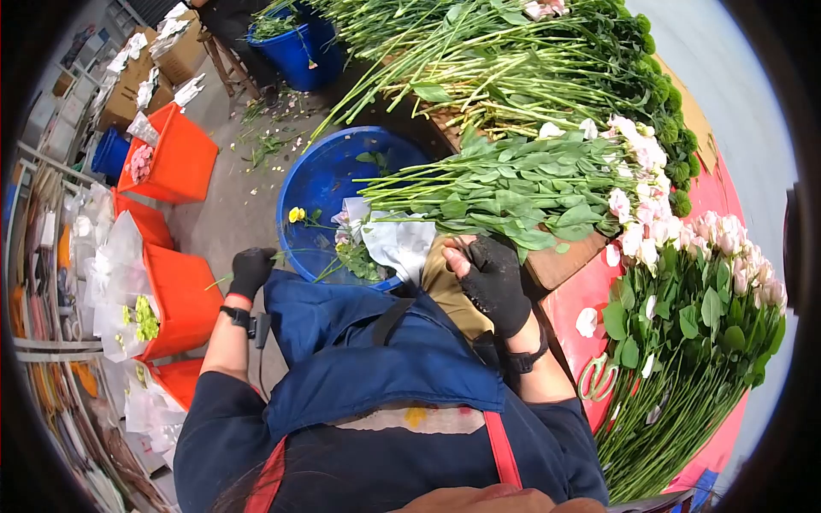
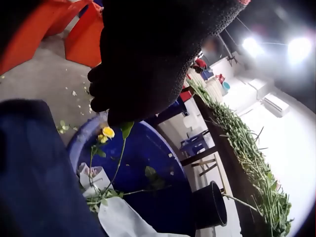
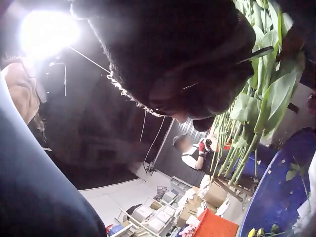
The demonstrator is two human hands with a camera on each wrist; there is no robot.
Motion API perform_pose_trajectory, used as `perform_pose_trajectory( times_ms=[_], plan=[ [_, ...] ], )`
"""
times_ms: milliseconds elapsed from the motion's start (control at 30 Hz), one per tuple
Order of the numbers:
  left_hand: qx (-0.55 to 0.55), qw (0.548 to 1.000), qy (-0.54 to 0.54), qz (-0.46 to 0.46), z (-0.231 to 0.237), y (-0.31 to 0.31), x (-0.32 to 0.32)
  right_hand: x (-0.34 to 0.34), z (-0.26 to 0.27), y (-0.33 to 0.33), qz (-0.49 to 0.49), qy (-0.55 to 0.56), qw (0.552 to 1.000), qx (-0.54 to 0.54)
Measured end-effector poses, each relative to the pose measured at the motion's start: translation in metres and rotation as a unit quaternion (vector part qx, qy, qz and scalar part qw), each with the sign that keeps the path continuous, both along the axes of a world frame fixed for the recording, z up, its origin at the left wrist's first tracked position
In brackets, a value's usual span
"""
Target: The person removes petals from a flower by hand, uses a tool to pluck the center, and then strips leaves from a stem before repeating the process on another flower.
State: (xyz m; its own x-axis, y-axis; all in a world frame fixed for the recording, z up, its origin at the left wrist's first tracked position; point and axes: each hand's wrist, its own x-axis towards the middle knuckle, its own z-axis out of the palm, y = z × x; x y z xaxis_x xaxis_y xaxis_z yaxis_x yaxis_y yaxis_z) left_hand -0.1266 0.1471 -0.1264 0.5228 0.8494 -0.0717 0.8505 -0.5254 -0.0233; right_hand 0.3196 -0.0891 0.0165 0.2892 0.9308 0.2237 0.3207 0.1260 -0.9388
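Note:
My left hand (image 1: 252, 271), in a black fingerless glove, hangs beside the left rim of a blue basin (image 1: 291, 184) with its fingers loosely bent. In the left wrist view, a green leaf (image 2: 127, 129) shows just below its fingertips. The right hand (image 1: 496, 282), gloved the same way, is bent close to the body at the near edge of a bunch of pale pink roses (image 1: 547, 184); its bare thumb points left. These roses lie with their stems reaching over the basin. Inside the basin are a yellow rose (image 1: 297, 215), leafy cuttings and white paper (image 1: 400, 239).
More pink roses (image 1: 727, 248) and green-handled scissors (image 1: 597, 379) lie on the red table cover (image 1: 569, 299) at right. A heap of stems (image 1: 487, 77) fills the table's far side. Orange bins (image 1: 184, 295) stand left; a blue bucket (image 1: 295, 56) stands beyond the basin.

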Motion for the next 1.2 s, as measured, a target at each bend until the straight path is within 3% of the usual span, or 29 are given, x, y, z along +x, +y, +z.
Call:
perform_pose_trajectory(
  times_ms=[33, 100, 200, 300, 333, 433, 567, 667, 700, 867, 967, 1000, 1100, 1200],
  plan=[
    [-0.020, 1.000, -0.011, 0.006, -0.003, 0.002, 0.021, 0.000, 0.005, 0.000, 0.007, -0.031, 0.999, 0.004],
    [0.057, 0.991, -0.111, -0.049, 0.005, 0.007, 0.065, 0.001, 0.008, -0.003, 0.000, -0.071, 0.997, 0.010],
    [0.152, 0.962, -0.216, -0.072, 0.054, 0.018, 0.130, 0.010, -0.001, -0.009, -0.042, -0.093, 0.994, 0.028],
    [0.171, 0.922, -0.327, -0.113, 0.132, 0.004, 0.197, 0.016, 0.007, -0.015, -0.107, 0.105, 0.984, -0.101],
    [0.193, 0.900, -0.363, -0.148, 0.147, -0.005, 0.220, 0.022, 0.001, -0.015, -0.106, 0.110, 0.983, -0.101],
    [0.173, 0.884, -0.307, -0.307, 0.187, -0.038, 0.288, 0.014, 0.013, -0.008, -0.107, 0.138, 0.981, -0.090],
    [0.156, 0.932, -0.144, -0.294, 0.169, -0.042, 0.357, 0.012, -0.004, -0.005, -0.036, -0.001, 0.999, 0.006],
    [0.050, 0.947, -0.154, -0.279, 0.163, -0.038, 0.365, 0.016, 0.001, -0.017, -0.062, 0.026, 0.998, -0.020],
    [0.017, 0.936, -0.225, -0.270, 0.165, -0.036, 0.360, 0.017, 0.002, -0.021, -0.077, 0.032, 0.996, -0.018],
    [-0.167, 0.832, -0.489, -0.201, 0.177, -0.044, 0.298, 0.029, 0.002, -0.027, -0.149, 0.222, 0.958, -0.102],
    [-0.293, 0.829, -0.465, -0.104, 0.173, -0.045, 0.270, 0.033, 0.000, -0.012, -0.147, 0.323, 0.932, -0.074],
    [-0.347, 0.817, -0.458, -0.051, 0.174, -0.050, 0.262, 0.032, 0.005, -0.007, -0.153, 0.294, 0.943, -0.029],
    [-0.384, 0.794, -0.471, -0.031, 0.161, -0.064, 0.239, 0.038, -0.001, 0.005, -0.147, 0.379, 0.913, -0.024],
    [-0.181, 0.886, -0.364, -0.221, 0.160, -0.083, 0.224, 0.043, -0.004, 0.019, -0.148, 0.463, 0.873, 0.028]
  ],
)
